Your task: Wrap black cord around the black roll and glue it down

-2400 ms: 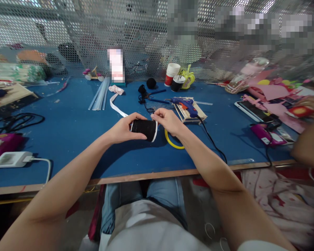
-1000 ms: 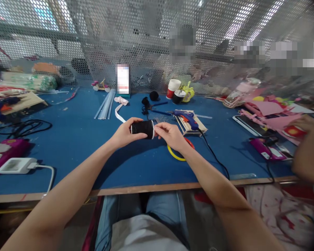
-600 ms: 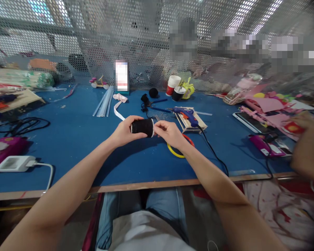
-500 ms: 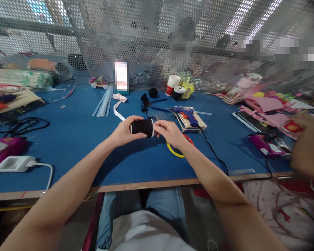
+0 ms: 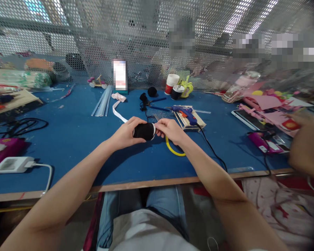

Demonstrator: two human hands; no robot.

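My left hand (image 5: 125, 134) is wrapped round a black-covered paper cup (image 5: 143, 131) that lies on its side, held just above the blue table. The cup's white edge faces right. At that edge the thumb and fingers of my right hand (image 5: 170, 129) are pinched together; whether they hold the rim or a strip of ribbon is hidden. A white ribbon (image 5: 117, 112) runs from a pale pink ribbon bundle (image 5: 118, 97) to behind my left fingers. Under my right wrist lies a yellow ring (image 5: 172, 149).
A blue glue gun (image 5: 185, 114) rests on a wooden stick frame (image 5: 202, 126), its cord trailing to the front edge. Behind stand pliers (image 5: 158, 100), paper cups (image 5: 172, 81), glue sticks (image 5: 103, 101) and a phone (image 5: 119, 75). A co-worker's blurred hand (image 5: 307, 143) is at right.
Both my hands and the cup have shifted slightly right and down, and the cup has tilted a little. The co-worker's hand has moved slightly. The view has shifted a little.
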